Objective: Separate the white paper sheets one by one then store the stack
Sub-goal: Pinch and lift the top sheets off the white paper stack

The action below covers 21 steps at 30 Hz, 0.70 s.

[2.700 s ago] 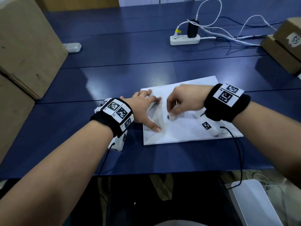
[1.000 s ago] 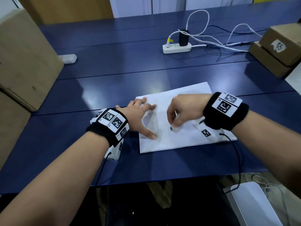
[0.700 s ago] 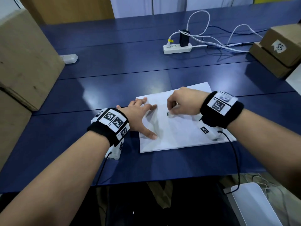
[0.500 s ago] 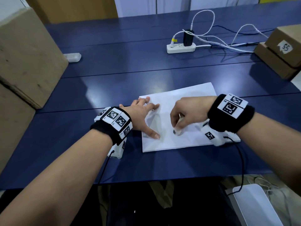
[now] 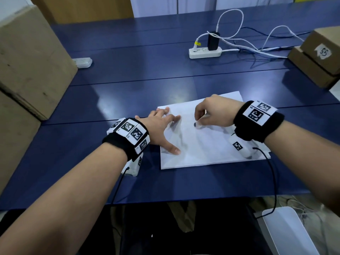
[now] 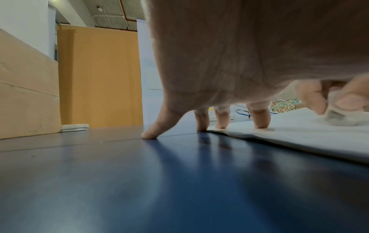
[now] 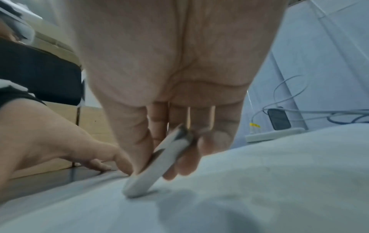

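A stack of white paper sheets (image 5: 207,144) lies on the blue table (image 5: 128,100), near its front edge. My left hand (image 5: 161,129) presses spread, straight fingers on the stack's left edge; in the left wrist view its fingertips (image 6: 259,124) touch the stack of sheets (image 6: 299,135) and the little finger rests on the table. My right hand (image 5: 211,115) pinches a small white block with a dark end (image 5: 197,126) and holds its tip against the top sheet. In the right wrist view the white block (image 7: 157,165) stands tilted on the top sheet (image 7: 259,181).
Large cardboard boxes (image 5: 27,67) stand at the left. At the back, a white power strip (image 5: 204,52) with a black plug trails loose cables. Two brown boxes (image 5: 318,56) sit at the right, and a small white device (image 5: 82,62) at the back left.
My right hand has slid the white block back and forth over the top sheet, and since half a second ago toward the far side. My left hand stays pressed on the left edge.
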{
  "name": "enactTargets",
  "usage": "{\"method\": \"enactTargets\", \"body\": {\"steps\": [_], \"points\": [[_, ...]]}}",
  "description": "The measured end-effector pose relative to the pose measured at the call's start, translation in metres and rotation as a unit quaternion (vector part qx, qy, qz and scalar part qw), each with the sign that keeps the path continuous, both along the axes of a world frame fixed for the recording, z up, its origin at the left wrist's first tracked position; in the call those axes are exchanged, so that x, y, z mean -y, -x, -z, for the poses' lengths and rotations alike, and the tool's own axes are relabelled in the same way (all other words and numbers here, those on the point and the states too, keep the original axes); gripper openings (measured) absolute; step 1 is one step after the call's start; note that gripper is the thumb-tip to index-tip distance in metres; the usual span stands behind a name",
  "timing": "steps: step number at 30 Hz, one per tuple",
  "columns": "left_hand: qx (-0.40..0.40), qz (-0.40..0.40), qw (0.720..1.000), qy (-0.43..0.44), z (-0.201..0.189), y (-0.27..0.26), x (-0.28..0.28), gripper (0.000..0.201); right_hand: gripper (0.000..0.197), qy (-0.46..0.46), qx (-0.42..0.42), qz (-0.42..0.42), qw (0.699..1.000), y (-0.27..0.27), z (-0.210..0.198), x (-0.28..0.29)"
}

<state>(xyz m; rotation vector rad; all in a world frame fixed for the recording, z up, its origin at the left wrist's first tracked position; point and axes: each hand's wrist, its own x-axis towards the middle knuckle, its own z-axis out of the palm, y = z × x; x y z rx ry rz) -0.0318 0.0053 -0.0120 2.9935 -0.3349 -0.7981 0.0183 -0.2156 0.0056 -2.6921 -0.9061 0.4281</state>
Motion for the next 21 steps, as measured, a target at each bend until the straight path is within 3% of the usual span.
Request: {"method": "enactTargets", "body": {"steps": [5, 10, 15, 21], "points": [[-0.004, 0.0, 1.0, 0.001, 0.0, -0.001, -0.002, 0.126, 0.017, 0.092, -0.129, -0.107, 0.982, 0.019, -0.005, -0.002], [-0.001, 0.001, 1.0, -0.002, 0.0, 0.0, 0.0, 0.126, 0.012, 0.016, 0.004, -0.015, 1.0, 0.001, -0.002, 0.001], [-0.005, -0.001, 1.0, 0.004, 0.0, 0.0, -0.001, 0.126, 0.014, 0.086, -0.123, -0.095, 0.984, 0.018, -0.006, 0.003], [-0.004, -0.001, 1.0, 0.005, 0.001, -0.001, 0.0, 0.126, 0.008, 0.018, -0.005, -0.028, 0.999, 0.004, -0.004, 0.005]]}}
